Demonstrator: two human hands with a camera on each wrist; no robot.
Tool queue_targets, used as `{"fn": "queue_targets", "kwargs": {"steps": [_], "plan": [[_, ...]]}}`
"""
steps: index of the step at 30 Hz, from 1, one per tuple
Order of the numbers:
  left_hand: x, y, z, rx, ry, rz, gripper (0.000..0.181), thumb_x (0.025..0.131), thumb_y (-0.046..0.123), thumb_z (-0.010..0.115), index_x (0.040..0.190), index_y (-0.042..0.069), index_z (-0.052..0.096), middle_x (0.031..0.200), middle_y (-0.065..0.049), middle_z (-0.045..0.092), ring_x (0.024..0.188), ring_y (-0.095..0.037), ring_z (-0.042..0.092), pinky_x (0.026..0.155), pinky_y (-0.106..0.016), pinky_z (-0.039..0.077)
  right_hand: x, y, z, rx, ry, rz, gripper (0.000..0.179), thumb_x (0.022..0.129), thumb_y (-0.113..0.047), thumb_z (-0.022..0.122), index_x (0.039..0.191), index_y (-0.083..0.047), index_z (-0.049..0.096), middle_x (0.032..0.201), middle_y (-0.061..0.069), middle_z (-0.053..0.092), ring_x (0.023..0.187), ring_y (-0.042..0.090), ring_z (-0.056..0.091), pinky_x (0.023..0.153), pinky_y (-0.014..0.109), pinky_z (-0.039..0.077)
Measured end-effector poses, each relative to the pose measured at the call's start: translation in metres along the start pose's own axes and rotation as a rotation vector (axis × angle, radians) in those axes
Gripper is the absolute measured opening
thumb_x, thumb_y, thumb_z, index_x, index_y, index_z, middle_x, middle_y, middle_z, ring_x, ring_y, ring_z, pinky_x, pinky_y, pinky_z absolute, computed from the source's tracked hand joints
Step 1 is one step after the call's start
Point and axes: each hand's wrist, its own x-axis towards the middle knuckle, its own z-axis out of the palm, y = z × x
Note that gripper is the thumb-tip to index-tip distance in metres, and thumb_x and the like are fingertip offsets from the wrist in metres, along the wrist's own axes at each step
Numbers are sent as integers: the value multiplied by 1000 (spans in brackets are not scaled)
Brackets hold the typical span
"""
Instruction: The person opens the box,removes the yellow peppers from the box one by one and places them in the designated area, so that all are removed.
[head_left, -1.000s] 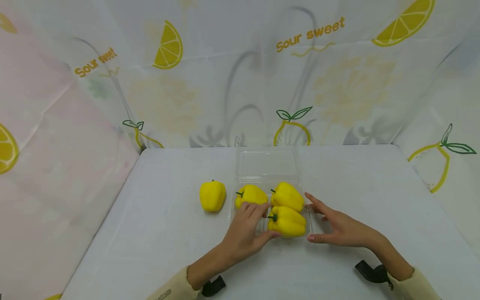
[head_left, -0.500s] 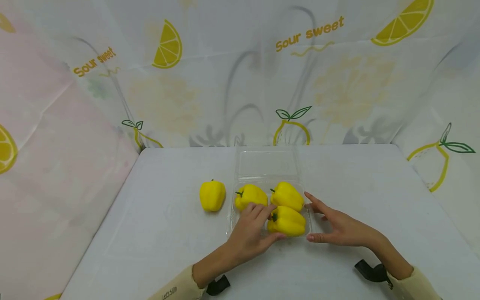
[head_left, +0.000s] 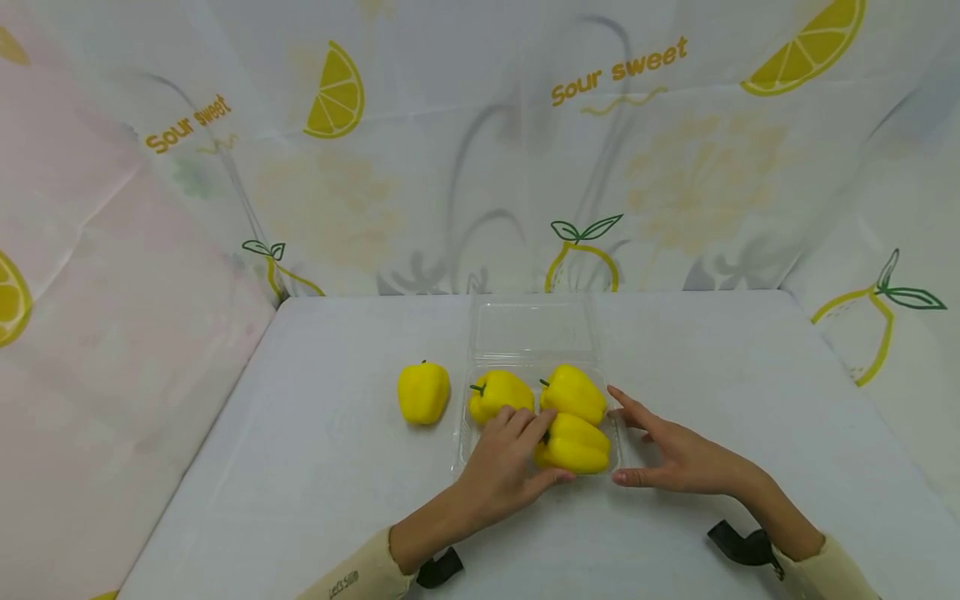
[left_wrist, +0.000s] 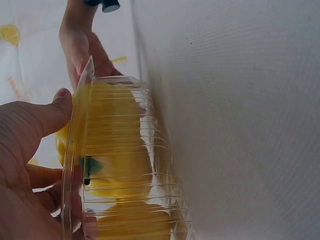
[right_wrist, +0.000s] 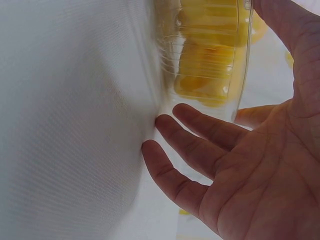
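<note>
Left hand (head_left: pixel 501 468) is arching over the near yellow pepper (head_left: pixel 579 446) inside the clear box (head_left: pixel 469 435); I'm unable to tell whether it's gripping. Right hand (head_left: pixel 681 458) is flanking the box, splayed apart.

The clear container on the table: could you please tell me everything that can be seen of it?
The clear container looks like thin plastic, with ribbed side walls and a flat, projecting rim. It rests on the white table, its attached lid folded open toward the backdrop. Inside lie three yellow peppers: two farther, one nearer. The left hand extends over the near rim with fingers inside; the right hand spreads beside the right end. Whether either hand touches the plastic is unclear.
</note>
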Motion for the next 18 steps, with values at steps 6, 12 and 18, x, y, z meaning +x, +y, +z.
{"fn": "queue_targets", "kwargs": {"steps": [6, 12, 18], "plan": [[1, 0, 0, 25, -44, -32, 76, 82, 52, 75, 139, 7, 53, 106, 1, 57, 91, -15, 42, 79, -26, 37, 0, 1, 0, -8, 0, -1, 104, 87, -46, 74, 159, -16, 6, 149, 21, 39, 132, 35, 44, 96, 53, 45], [2, -1, -1, 17, -62, -45, 74, 84, 50, 75, 139, 7, 53, 104, 2, 58, 91, -15, 42, 79, -26, 38, 0, 1, 0, -6, 3, -4, 103, 87, -45, 74, 159, -17, 6, 149, 20, 40, 132, 35, 45, 96, 52, 45], [1, -6, 0, -31, -34, -23, 71, 84, 48, 76, 137, 5, 55, 102, 3, 59, 90, -14, 44, 80, -26, 40, 0, 2, 0, -7, 4, -2, 103, 87, -46, 74, 159, -18, 6, 149, 18, 41, 131, 33, 45, 96, 52, 45]]}}
